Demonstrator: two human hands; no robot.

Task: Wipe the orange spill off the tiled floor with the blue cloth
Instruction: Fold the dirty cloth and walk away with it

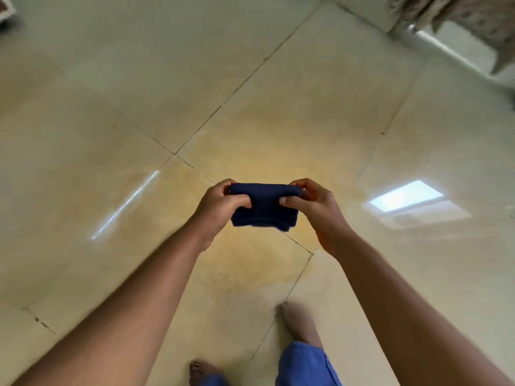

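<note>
Both hands are gripping the folded blue cloth (264, 207) above the tiled floor (111, 135): left hand (220, 210) at 9 o'clock, right hand (315, 207) at 3. Orange spill (250, 263) is lying beneath, toward 6. Patterned fabric (479, 20) is hanging at 1 o'clock. No writing is readable.

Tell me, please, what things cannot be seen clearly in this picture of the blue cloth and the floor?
- Head view: part of the orange spill lies behind the blue cloth and both forearms.
- The cloth's ends are covered by the left hand and right hand.
- The stepping foot is blurred by motion.
- The patterned fabric is cut off by the top right edge.
</note>
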